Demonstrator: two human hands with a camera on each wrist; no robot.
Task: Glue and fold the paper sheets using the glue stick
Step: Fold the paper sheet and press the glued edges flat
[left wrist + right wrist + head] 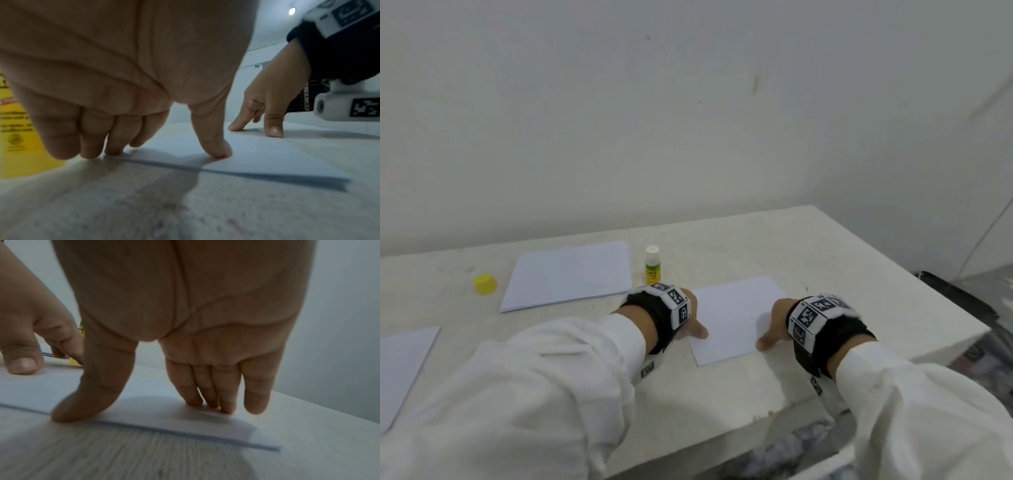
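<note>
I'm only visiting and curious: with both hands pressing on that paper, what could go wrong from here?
The glue stick stands uncapped just behind the left hand; a backward nudge might topple it. Its yellow cap lies far off, so the glue may dry. The right hand presses the folded sheet near the table edge; it could slide.

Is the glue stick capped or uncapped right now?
Uncapped: the glue stick stands upright showing its white top, and the yellow cap lies apart, left of the paper stack.

From my head view both wrist bands hide the fingers pressing the folded sheet (729, 318). Left of my left hand (127, 78), the glue stick (18, 129) is edge-cropped, its print blurred. Another sheet (404, 370) is cut off.
</note>
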